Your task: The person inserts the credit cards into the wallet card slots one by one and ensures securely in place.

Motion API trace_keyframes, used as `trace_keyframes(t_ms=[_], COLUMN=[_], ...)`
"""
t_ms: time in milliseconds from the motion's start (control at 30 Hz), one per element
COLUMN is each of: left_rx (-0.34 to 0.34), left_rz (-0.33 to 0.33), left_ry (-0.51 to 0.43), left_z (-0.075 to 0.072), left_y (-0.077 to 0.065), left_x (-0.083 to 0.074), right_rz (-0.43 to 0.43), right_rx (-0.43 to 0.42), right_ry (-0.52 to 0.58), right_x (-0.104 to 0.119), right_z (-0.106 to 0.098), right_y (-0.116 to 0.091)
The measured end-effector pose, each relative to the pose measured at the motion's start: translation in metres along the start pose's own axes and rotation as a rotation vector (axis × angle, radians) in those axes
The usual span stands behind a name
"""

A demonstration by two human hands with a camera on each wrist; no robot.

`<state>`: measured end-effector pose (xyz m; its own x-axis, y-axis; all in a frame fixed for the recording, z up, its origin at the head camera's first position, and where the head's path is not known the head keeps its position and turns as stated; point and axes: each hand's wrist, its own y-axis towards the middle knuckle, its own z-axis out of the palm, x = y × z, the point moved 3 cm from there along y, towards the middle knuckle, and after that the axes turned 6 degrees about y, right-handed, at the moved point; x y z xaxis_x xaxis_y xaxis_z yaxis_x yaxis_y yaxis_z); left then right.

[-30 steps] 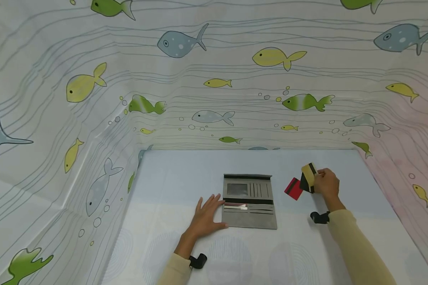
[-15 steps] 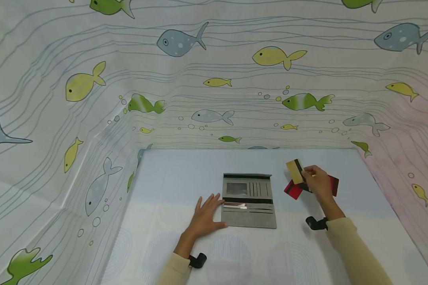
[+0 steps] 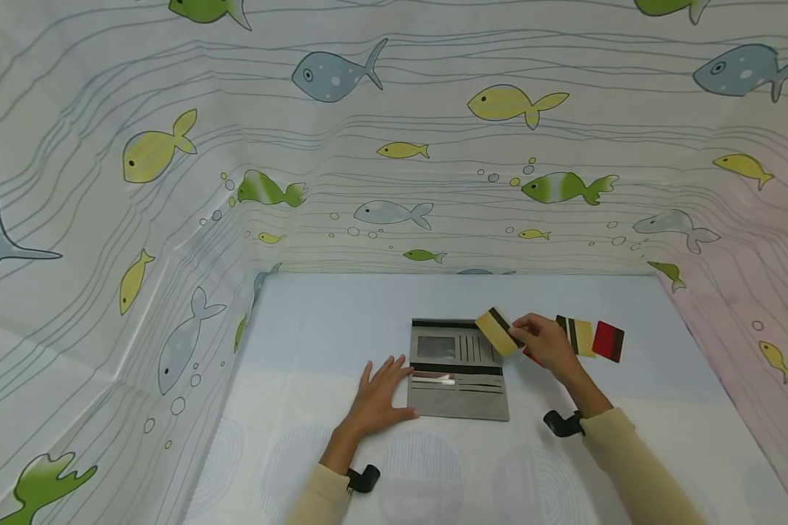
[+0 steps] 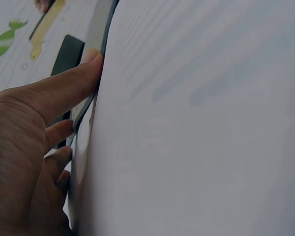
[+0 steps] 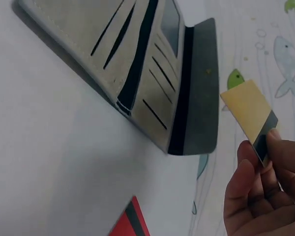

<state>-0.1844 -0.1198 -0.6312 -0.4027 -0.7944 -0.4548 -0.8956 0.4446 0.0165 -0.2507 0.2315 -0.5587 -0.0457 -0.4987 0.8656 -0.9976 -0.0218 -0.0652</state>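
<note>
A grey wallet (image 3: 458,405) lies spread flat on the table, with card slots and a clear window on its inside. My left hand (image 3: 376,405) rests at the wallet's left edge, fingers spread; in the left wrist view the thumb (image 4: 71,83) touches that edge. Between thumb and fingers my right hand (image 3: 546,343) pinches a gold card (image 3: 495,332) with a dark stripe. In the head view that card overlaps the wallet's upper right corner. The right wrist view shows the gold card (image 5: 250,105) raised beside the wallet's flap (image 5: 201,88).
Right of the wallet lie a yellow card (image 3: 584,338) with a dark striped edge and a red card (image 3: 608,341). Another red card (image 5: 130,221), partly hidden by the right hand in the head view, lies nearer the wallet. Fish-patterned sheeting (image 3: 394,109) rises behind and beside the table.
My right hand has lifted the gold card off the group of cards and carried it left to the wallet, uncovering the cards at right. The left hand has stayed in place.
</note>
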Motion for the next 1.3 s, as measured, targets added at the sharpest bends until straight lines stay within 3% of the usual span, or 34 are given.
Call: trace_keyframes(t_ms=[433, 833, 1067, 1300], left_rx=[-0.004, -0.01, 0.005, -0.001], left_rz=[0.002, 0.014, 0.0, -0.004], left_ry=[0.02, 0.027, 0.021, 0.023], left_z=[0.001, 0.001, 0.0, 0.0], left_y=[0.001, 0.002, 0.001, 0.001], left_x=[0.001, 0.002, 0.001, 0.0], right_rz=[-0.064, -0.154, -0.256, -0.25], right_rx=[0.144, 0.203, 0.26, 0.293], right_ry=[0.035, -0.065, -0.098, -0.144], right_x=[0.017, 0.026, 0.032, 0.032], right_z=[0.045, 0.086, 0.104, 0.116], right_y=[-0.005, -0.003, -0.005, -0.008])
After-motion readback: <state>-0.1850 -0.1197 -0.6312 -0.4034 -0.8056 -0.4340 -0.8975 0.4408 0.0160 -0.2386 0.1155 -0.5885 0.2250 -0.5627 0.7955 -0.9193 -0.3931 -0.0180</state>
